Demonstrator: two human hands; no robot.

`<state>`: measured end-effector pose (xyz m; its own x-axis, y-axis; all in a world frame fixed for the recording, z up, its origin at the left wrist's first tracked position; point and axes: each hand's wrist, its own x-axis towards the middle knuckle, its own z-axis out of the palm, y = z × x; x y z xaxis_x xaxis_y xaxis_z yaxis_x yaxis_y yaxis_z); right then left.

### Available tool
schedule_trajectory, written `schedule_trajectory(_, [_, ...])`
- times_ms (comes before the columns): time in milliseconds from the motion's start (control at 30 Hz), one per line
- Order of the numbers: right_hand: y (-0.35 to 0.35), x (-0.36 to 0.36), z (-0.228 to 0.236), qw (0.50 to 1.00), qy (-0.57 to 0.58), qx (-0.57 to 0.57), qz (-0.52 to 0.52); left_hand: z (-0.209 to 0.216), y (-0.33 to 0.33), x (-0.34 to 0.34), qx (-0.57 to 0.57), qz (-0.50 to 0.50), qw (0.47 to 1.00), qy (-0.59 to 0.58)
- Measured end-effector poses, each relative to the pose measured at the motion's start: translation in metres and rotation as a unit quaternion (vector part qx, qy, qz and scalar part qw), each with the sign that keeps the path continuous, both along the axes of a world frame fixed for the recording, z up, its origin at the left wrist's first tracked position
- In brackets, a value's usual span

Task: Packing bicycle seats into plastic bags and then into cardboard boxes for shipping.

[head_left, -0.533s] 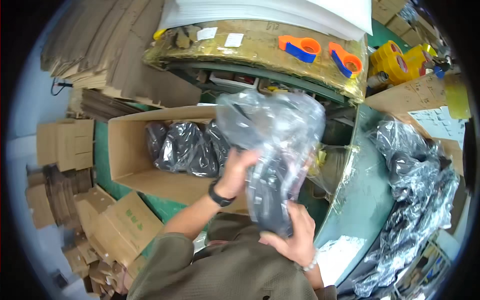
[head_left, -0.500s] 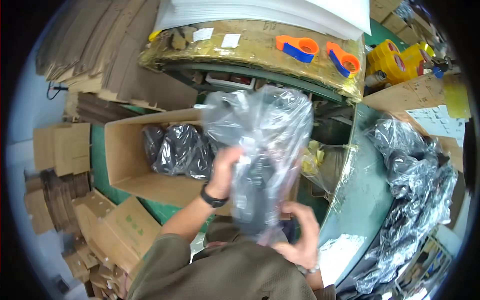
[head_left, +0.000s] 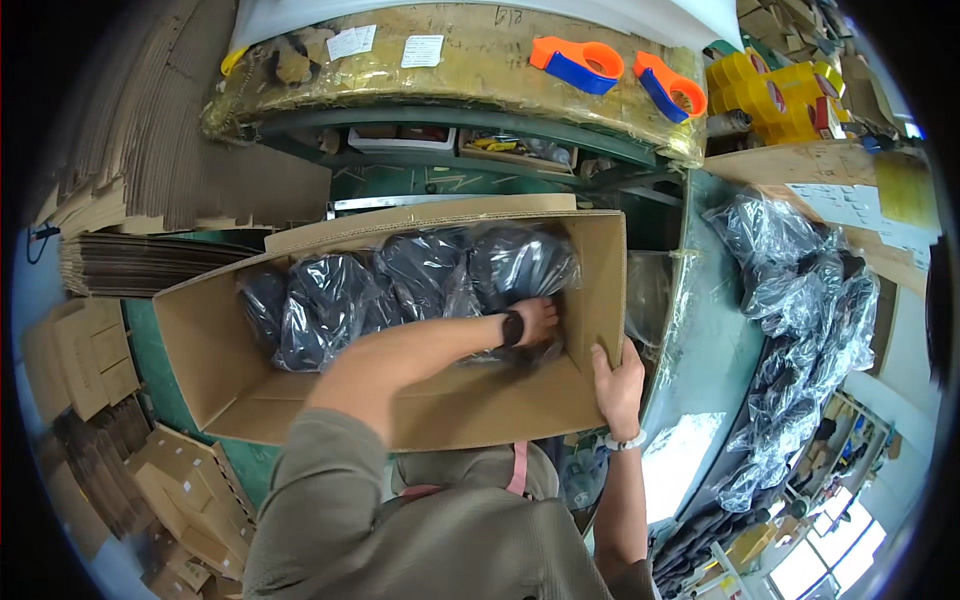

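Observation:
A long, open cardboard box (head_left: 440, 425) lies across in front of me. Inside it, dark items in clear plastic bags (head_left: 335, 300) lie side by side. My left hand (head_left: 537, 322) reaches into the box's right end, its fingers curled against the rightmost bagged dark item (head_left: 515, 262); the fingertips are partly hidden. A dark watch (head_left: 513, 328) is on that wrist. My right hand (head_left: 619, 385) is closed over the right wall's near corner, thumb on the inner side and fingers outside.
Two orange-and-blue tape dispensers (head_left: 585, 66) lie on the tape-covered ledge (head_left: 470, 75) behind the box, with yellow tape rolls (head_left: 765, 95) further right. More bagged dark items (head_left: 790, 330) pile up at right. Flat cardboard sheets (head_left: 150, 130) stand at left.
The bagged dark item that was held up before me is now down in the box's right end, with my left hand on it. My right hand has moved up to the box's right wall.

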<state>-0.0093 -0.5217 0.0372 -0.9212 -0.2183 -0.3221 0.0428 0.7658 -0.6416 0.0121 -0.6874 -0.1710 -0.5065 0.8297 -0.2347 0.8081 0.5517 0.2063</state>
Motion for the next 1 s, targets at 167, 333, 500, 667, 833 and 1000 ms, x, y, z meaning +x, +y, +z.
schedule_trajectory(167, [-0.002, -0.006, 0.004, 0.999, -0.031, 0.01, -0.041, -0.077, 0.037, -0.035, -0.037, 0.06, 0.996, -0.052])
schedule_trajectory(333, [-0.013, -0.006, -0.001, 1.0, -0.009, -0.012, -0.001, -0.151, 0.054, -0.023, 0.105, 0.298, 0.914, -0.254])
schedule_trajectory(500, [-0.003, -0.005, -0.007, 0.999, -0.027, -0.02, -0.005, -0.1, 0.045, -0.006, -0.021, 0.13, 0.986, -0.101])
schedule_trajectory(667, [0.017, -0.015, -0.001, 0.998, -0.036, -0.048, -0.011, 0.034, -0.007, 0.012, 0.235, 0.52, 0.813, -0.113])
schedule_trajectory(833, [0.006, -0.014, -0.003, 0.998, -0.017, -0.054, 0.02, -0.021, -0.047, 0.003, 0.188, 0.759, 0.622, -0.042])
schedule_trajectory(1000, [0.007, -0.015, -0.004, 0.998, -0.011, -0.064, 0.025, -0.03, -0.085, -0.01, 0.169, 0.645, 0.739, -0.095])
